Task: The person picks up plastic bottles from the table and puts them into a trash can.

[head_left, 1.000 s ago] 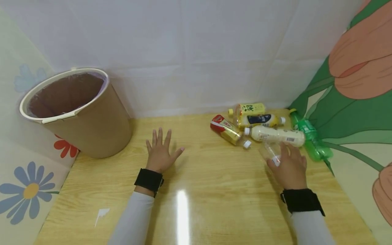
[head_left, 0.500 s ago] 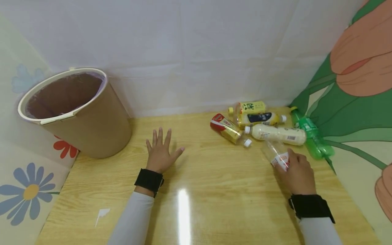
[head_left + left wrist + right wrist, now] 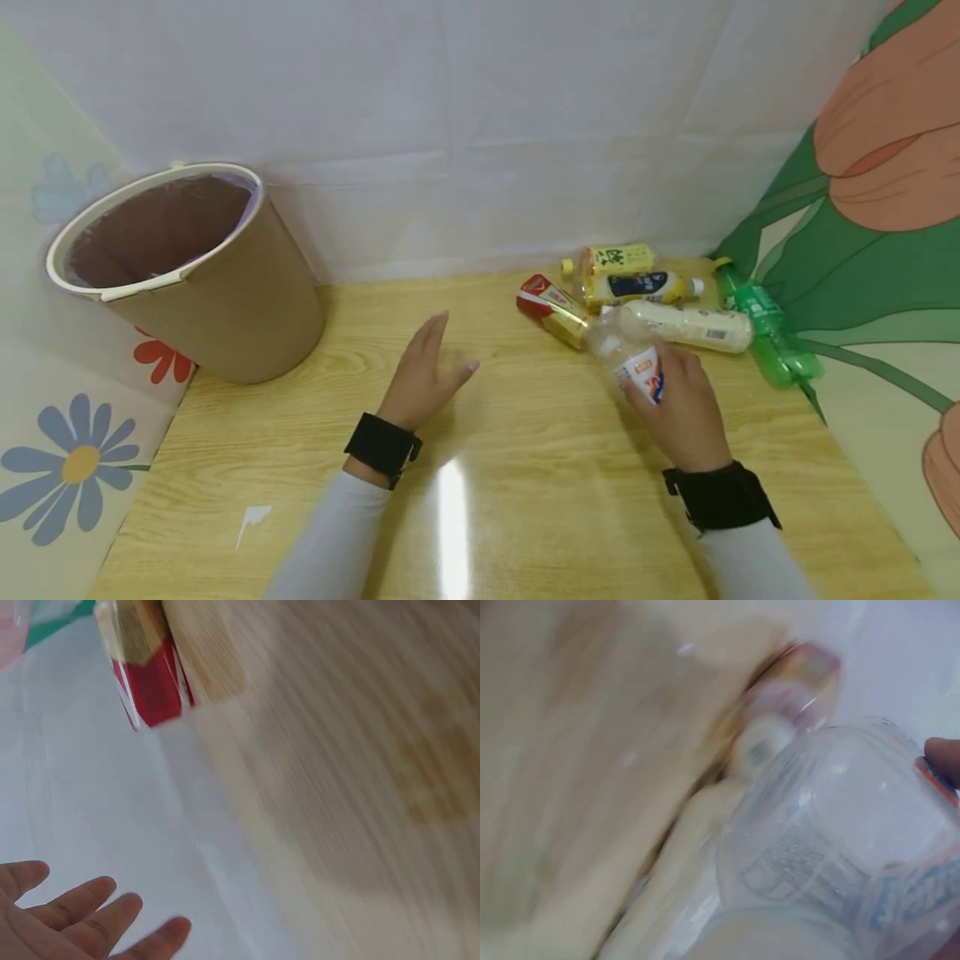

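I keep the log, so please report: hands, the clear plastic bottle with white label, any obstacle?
Left hand holds nothing. Right hand grips clear bottle. Close by, possibly in the way: red-and-gold plastic bottle, cream plastic bottle; contact unclear.

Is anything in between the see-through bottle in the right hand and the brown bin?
Yes, the left hand is between the clear bottle and the brown bin, and the red-and-gold bottle lies close to that path.

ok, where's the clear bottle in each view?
Head: right of centre, the clear bottle held in the right hand.
Left wrist: not in it.
Right wrist: large, lower right, cut by the frame edge.
Shared landmark: wooden tabletop, foreground in head, right side in left wrist, blurred at left in right wrist.
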Demonstrator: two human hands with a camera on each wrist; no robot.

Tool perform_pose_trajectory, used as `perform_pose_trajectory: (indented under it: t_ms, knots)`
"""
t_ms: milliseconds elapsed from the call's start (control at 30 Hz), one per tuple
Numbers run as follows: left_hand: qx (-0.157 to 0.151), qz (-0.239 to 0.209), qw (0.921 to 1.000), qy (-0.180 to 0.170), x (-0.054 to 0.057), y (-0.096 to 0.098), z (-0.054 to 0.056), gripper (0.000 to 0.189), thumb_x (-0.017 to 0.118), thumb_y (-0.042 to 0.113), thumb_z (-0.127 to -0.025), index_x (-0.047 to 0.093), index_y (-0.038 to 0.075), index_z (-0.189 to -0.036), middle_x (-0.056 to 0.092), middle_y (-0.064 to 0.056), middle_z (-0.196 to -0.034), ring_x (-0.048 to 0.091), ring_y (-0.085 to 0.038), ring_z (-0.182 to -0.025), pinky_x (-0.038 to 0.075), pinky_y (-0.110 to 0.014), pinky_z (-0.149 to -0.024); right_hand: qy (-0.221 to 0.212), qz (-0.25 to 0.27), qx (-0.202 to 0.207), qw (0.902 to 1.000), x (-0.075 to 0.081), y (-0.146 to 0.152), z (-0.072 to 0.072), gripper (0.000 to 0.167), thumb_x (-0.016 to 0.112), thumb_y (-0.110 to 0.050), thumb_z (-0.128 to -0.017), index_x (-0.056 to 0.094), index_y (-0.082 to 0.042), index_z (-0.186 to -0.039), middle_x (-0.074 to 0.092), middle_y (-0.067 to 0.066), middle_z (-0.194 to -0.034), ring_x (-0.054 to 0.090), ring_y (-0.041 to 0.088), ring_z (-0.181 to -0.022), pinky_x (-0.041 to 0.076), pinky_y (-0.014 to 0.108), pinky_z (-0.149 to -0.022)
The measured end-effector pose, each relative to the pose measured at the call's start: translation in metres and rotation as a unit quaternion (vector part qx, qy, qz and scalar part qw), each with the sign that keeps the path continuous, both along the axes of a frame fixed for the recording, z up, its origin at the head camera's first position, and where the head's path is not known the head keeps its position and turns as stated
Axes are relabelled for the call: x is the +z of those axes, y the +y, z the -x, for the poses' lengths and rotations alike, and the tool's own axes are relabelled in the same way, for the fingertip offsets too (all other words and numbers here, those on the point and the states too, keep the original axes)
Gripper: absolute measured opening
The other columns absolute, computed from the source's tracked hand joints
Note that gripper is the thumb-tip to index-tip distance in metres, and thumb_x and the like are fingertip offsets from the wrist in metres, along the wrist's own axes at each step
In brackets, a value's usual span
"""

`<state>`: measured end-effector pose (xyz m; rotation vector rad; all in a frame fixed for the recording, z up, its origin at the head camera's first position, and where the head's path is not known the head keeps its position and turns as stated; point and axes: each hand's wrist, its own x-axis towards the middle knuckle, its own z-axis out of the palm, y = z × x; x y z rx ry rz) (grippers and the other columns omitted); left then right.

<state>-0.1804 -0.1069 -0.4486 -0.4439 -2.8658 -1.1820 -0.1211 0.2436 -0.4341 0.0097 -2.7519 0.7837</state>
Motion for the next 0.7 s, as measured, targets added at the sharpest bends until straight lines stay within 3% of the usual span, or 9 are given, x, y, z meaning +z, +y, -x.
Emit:
perform_pose_trajectory:
  t_ms: [133, 267, 333, 433, 533, 633, 700]
  knots:
    - [-0.019, -0.092, 0.9946, -0.045, -0.001, 0.018, -0.007, 0.092, 0.057, 0.066, -0.091, 0.005, 0.034, -0.16, 0.026, -0.006, -0.163, 0.031, -0.03, -0.148, 0.035, -0.053, -0.117, -0.01, 0.03, 0.035, 0.9989, 0.007, -0.029, 0.001, 0.079, 0.07, -0.028, -0.093, 0.028, -0.007, -0.156, 0.046, 0.03, -0.134, 0.055, 0.036, -0.097, 0.047, 0.043, -0.071]
    - [-0.034, -0.206, 0.9731, -0.098, -0.002, 0.035, -0.014, 0.092, 0.063, 0.056, -0.092, 0.005, 0.033, -0.16, 0.036, -0.003, -0.157, 0.04, -0.025, -0.144, 0.041, -0.048, -0.113, -0.007, 0.068, 0.071, 0.9952, 0.011, -0.057, 0.001, 0.08, 0.07, -0.033, -0.094, 0.026, -0.014, -0.158, 0.046, 0.026, -0.136, 0.056, 0.031, -0.095, 0.048, 0.037, -0.07]
    - [-0.042, -0.265, 0.956, -0.119, -0.003, 0.043, -0.017, 0.09, 0.064, 0.045, -0.095, 0.004, 0.027, -0.16, 0.04, -0.007, -0.154, 0.043, -0.025, -0.141, 0.043, -0.046, -0.112, 0.006, 0.079, 0.087, 0.9931, 0.012, -0.071, 0.002, 0.08, 0.071, -0.033, -0.092, 0.029, -0.013, -0.157, 0.047, 0.024, -0.134, 0.056, 0.028, -0.092, 0.048, 0.035, -0.07]
    - [-0.047, -0.357, 0.9217, -0.144, -0.002, 0.052, -0.022, 0.086, 0.062, 0.029, -0.099, 0.003, 0.019, -0.16, 0.044, -0.015, -0.149, 0.048, -0.028, -0.136, 0.047, -0.044, -0.108, 0.03, 0.093, 0.11, 0.9891, 0.013, -0.089, 0.002, 0.08, 0.075, -0.031, -0.09, 0.033, -0.011, -0.155, 0.049, 0.02, -0.132, 0.055, 0.024, -0.089, 0.048, 0.033, -0.069]
    - [-0.044, -0.424, 0.8912, -0.155, -0.001, 0.06, -0.025, 0.08, 0.059, 0.021, -0.1, 0.005, 0.021, -0.159, 0.047, -0.02, -0.144, 0.054, -0.029, -0.128, 0.052, -0.04, -0.102, 0.048, 0.099, 0.131, 0.9853, 0.012, -0.105, 0.002, 0.08, 0.077, -0.028, -0.088, 0.035, -0.009, -0.153, 0.049, 0.017, -0.133, 0.055, 0.021, -0.091, 0.049, 0.032, -0.071]
    - [-0.022, -0.444, 0.8835, -0.148, 0.001, 0.066, -0.029, 0.075, 0.059, 0.024, -0.1, 0.011, 0.029, -0.158, 0.051, -0.018, -0.137, 0.059, -0.024, -0.117, 0.054, -0.035, -0.095, 0.063, 0.104, 0.15, 0.9812, 0.012, -0.117, 0.001, 0.079, 0.078, -0.026, -0.087, 0.037, -0.008, -0.152, 0.05, 0.017, -0.135, 0.056, 0.023, -0.099, 0.051, 0.035, -0.077]
    - [-0.007, -0.446, 0.8842, -0.139, 0.002, 0.069, -0.032, 0.072, 0.06, 0.027, -0.1, 0.015, 0.034, -0.156, 0.054, -0.015, -0.133, 0.06, -0.02, -0.113, 0.052, -0.033, -0.094, 0.072, 0.105, 0.16, 0.9789, 0.011, -0.123, -0.001, 0.079, 0.078, -0.025, -0.087, 0.037, -0.007, -0.151, 0.05, 0.018, -0.136, 0.057, 0.025, -0.103, 0.052, 0.038, -0.08]
